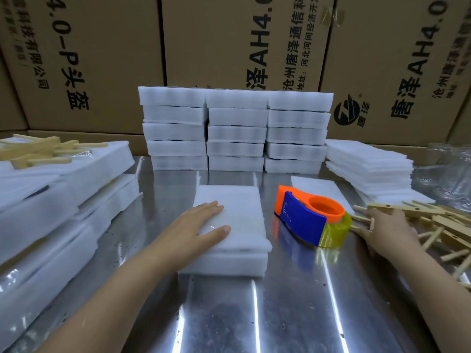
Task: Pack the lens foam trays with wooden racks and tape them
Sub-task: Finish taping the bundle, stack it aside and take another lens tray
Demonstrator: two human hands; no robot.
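— Far left?

— Leaning heaps of foam trays (pixel 51 200) on the metal table (pixel 254 314), with a few wooden racks (pixel 38 151) lying across the top.

— And next along?

— The left hand (pixel 201 225), laid flat, fingers straight and close together, thumb spread out to the side. Pressing down on the near-left part of the middle tray (pixel 229 263), not curled round anything.

— Where exactly, that tray?

— Flat on the table, centre front, capped with a thin cover sheet (pixel 244 200) sitting slightly askew. Behind it, against the cardboard boxes (pixel 102 59), three neat stacks (pixel 237 128) of the same trays, five high each.

— Right of the tray?

— A tape dispenser (pixel 305 217), orange and blue, with a yellowish roll. Just beside the tray, not touching it. Further back, a slumped pile of thin foam sheets (pixel 367 169).

— And the right hand (pixel 390 228)?

— Reaching into a loose heap of racks (pixel 438 220), back of the hand up, fingertips buried among the sticks. Impossible to tell whether closed round one or only touching.

— Far right edge?

— Crumpled clear plastic (pixel 446 169), behind the sticks.
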